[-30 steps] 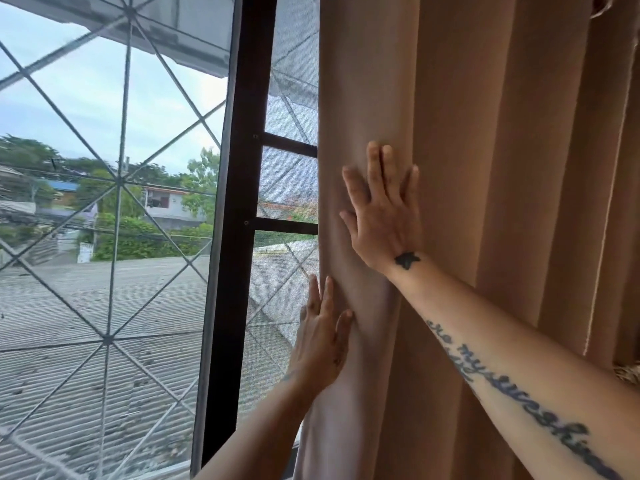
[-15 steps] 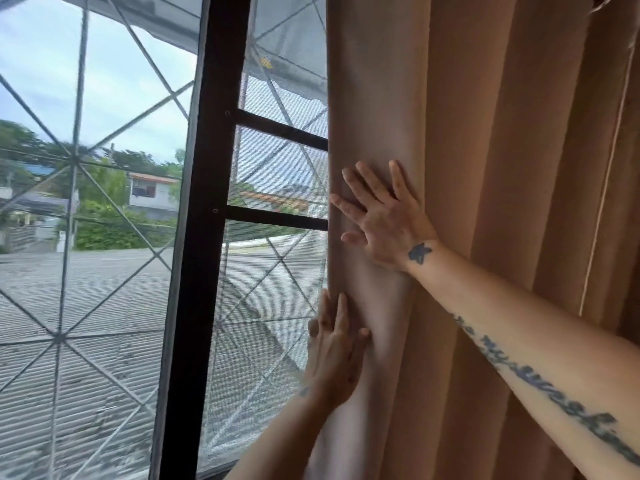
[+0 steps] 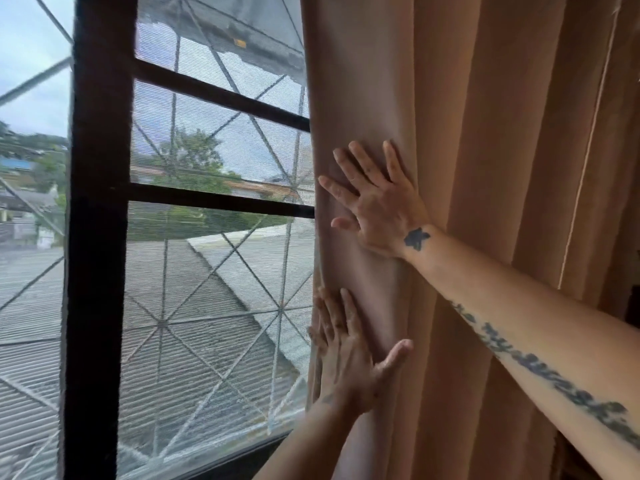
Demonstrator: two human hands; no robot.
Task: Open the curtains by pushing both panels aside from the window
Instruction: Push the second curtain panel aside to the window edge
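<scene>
A beige curtain panel [image 3: 485, 150] hangs in vertical folds over the right half of the view. Its left edge runs down beside the window [image 3: 214, 271]. My right hand [image 3: 377, 206] lies flat on the curtain's leading fold, fingers spread and pointing up-left, with a dark tattoo on the wrist. Lower down, my left hand [image 3: 349, 355] presses flat against the same fold near its edge, thumb stretched out to the right. Neither hand grips the cloth. No second panel is in view.
A thick dark window frame post [image 3: 98, 237] stands at the left, with dark crossbars [image 3: 221, 200] running to the curtain. Behind the mesh screen a diagonal metal grille [image 3: 221, 299] and corrugated roofs show. A thin cord [image 3: 588, 143] hangs by the curtain at the right.
The curtain edge and both hands have shifted to the right, baring more of the screened window. The view has turned right; the frame post now sits further left.
</scene>
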